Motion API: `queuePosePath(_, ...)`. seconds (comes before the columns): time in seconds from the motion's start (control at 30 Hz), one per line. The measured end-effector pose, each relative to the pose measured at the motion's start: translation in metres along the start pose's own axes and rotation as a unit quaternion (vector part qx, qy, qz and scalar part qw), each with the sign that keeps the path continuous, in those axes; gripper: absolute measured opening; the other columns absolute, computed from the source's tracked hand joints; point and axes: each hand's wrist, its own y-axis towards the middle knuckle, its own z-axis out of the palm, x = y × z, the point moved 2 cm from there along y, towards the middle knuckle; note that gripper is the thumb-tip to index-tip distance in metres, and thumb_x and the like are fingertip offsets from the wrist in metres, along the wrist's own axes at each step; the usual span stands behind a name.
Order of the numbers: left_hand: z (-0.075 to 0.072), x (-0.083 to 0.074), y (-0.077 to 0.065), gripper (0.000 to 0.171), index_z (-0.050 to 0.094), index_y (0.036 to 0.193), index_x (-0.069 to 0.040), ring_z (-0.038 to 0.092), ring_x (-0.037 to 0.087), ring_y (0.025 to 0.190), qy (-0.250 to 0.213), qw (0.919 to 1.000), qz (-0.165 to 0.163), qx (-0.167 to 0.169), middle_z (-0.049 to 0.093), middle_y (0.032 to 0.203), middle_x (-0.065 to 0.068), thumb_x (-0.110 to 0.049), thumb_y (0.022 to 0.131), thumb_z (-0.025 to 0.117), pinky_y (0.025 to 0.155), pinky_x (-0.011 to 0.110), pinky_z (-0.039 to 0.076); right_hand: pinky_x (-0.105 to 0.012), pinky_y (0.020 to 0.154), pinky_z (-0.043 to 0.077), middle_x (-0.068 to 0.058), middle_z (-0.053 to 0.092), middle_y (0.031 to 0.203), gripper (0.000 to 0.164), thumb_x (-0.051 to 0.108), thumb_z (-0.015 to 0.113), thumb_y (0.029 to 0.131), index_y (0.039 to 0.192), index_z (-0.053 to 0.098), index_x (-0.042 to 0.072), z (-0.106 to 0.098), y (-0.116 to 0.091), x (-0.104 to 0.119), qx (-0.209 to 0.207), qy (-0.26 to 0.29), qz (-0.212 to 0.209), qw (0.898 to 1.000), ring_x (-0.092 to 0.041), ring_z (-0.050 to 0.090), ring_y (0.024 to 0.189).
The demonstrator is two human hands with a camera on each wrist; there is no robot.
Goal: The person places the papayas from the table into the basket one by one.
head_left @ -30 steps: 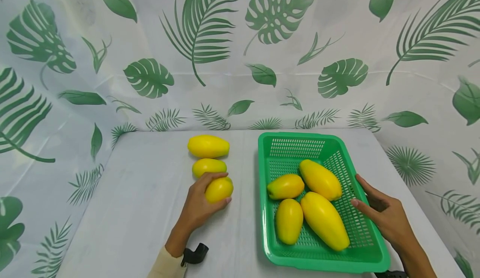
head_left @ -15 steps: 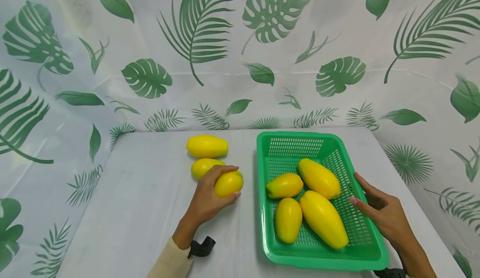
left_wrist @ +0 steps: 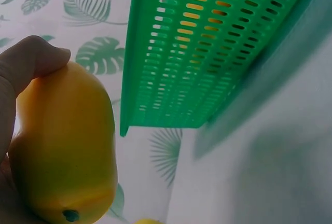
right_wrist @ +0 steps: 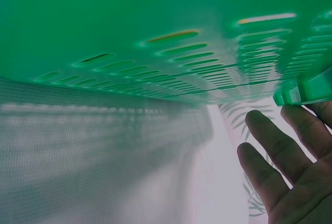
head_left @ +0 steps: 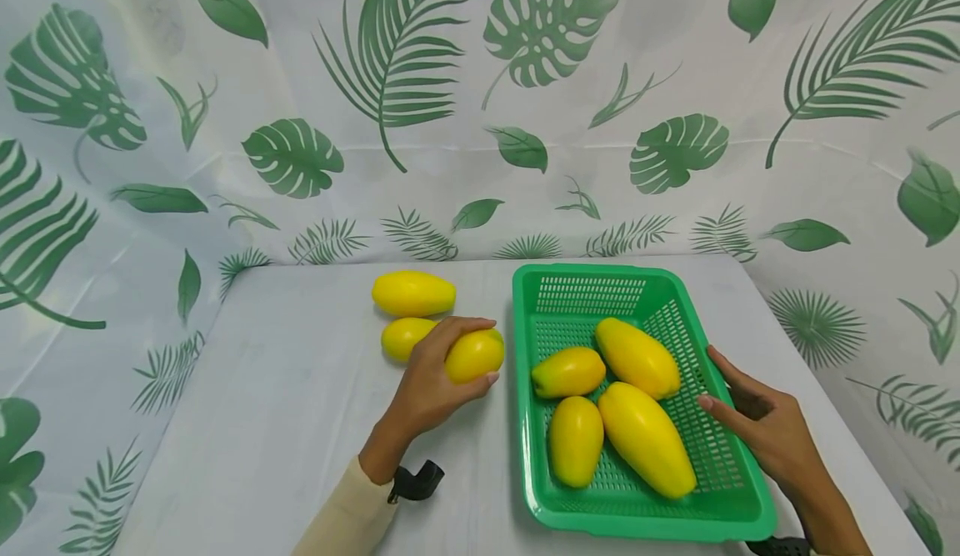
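Note:
My left hand (head_left: pixel 435 379) grips a yellow papaya (head_left: pixel 476 356), fingers over its far side and thumb along its near side. The left wrist view shows this papaya (left_wrist: pixel 67 146) with its green stem end, held off the table beside the basket. My right hand (head_left: pixel 772 431) holds the right rim of the green basket (head_left: pixel 522 439), thumb over the edge and other fingers outside. From the right wrist, several fingers (right_wrist: pixel 275 146) look nearly straight below the rim; the thumb is hidden. Several papayas (head_left: pixel 648 439) lie inside the basket.
Two more papayas lie on the white table left of the basket: a longer one (head_left: pixel 414 293) at the back and a smaller one (head_left: pixel 405 339), partly behind my left hand. A leaf-printed curtain (head_left: pixel 450 122) hangs behind and at both sides of the table (head_left: pixel 285 423).
My left hand has carried its papaya to the right, close to the basket's left rim. My right hand and the basket have stayed in place.

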Motion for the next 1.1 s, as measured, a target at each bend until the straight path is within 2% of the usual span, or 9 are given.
queuePosePath(0.1, 0.002, -0.004, 0.005, 0.064, 0.063, 0.142, -0.031, 0.061, 0.012, 0.116, -0.004, 1.0000, 0.007, 0.005, 0.067, 0.135, -0.011, -0.023, 0.084, 0.087, 0.097, 0.038, 0.053, -0.014, 0.077, 0.059, 0.010, 0.043, 0.164, 0.071, 0.022, 0.073, 0.102, 0.165, 0.040, 0.026, 0.000, 0.000, 0.000, 0.002, -0.003, 0.006, 1.000, 0.024, 0.051, 0.116)
queuePosePath(0.27, 0.007, -0.010, 0.013, 0.063, 0.062, 0.143, -0.028, 0.062, 0.012, 0.117, -0.016, 0.9997, 0.016, 0.013, 0.066, 0.138, -0.010, -0.023, 0.085, 0.086, 0.098, 0.036, 0.053, -0.015, 0.076, 0.060, 0.016, 0.045, 0.159, 0.071, 0.023, 0.073, 0.102, 0.165, 0.040, 0.028, 0.001, 0.000, 0.000, 0.001, -0.005, 0.009, 1.000, 0.024, 0.053, 0.114)
queuePosePath(0.53, 0.012, -0.016, 0.021, 0.061, 0.062, 0.144, -0.027, 0.062, 0.013, 0.117, -0.030, 0.9992, 0.013, 0.024, 0.065, 0.139, -0.008, -0.026, 0.087, 0.085, 0.097, 0.036, 0.055, -0.007, 0.082, 0.055, 0.008, 0.041, 0.166, 0.071, 0.020, 0.073, 0.102, 0.165, 0.040, 0.024, 0.001, 0.001, 0.002, -0.003, -0.005, -0.004, 1.000, 0.025, 0.049, 0.120)
queuePosePath(0.7, 0.014, -0.018, 0.024, 0.062, 0.062, 0.144, -0.027, 0.063, 0.014, 0.117, -0.043, 0.9985, 0.016, 0.029, 0.066, 0.138, -0.007, -0.024, 0.087, 0.086, 0.097, 0.036, 0.056, -0.007, 0.082, 0.055, 0.008, 0.042, 0.166, 0.071, 0.021, 0.073, 0.102, 0.165, 0.039, 0.027, 0.001, 0.001, 0.001, -0.004, -0.009, 0.000, 1.000, 0.025, 0.048, 0.119)
queuePosePath(1.1, 0.021, -0.020, 0.032, 0.060, 0.063, 0.143, -0.028, 0.063, 0.014, 0.112, -0.059, 0.9974, 0.023, 0.032, 0.066, 0.136, -0.006, -0.026, 0.087, 0.085, 0.092, 0.035, 0.059, -0.021, 0.073, 0.063, 0.018, 0.050, 0.150, 0.071, 0.021, 0.074, 0.102, 0.164, 0.040, 0.027, 0.002, 0.000, 0.003, -0.006, -0.002, 0.009, 1.000, 0.021, 0.058, 0.111)
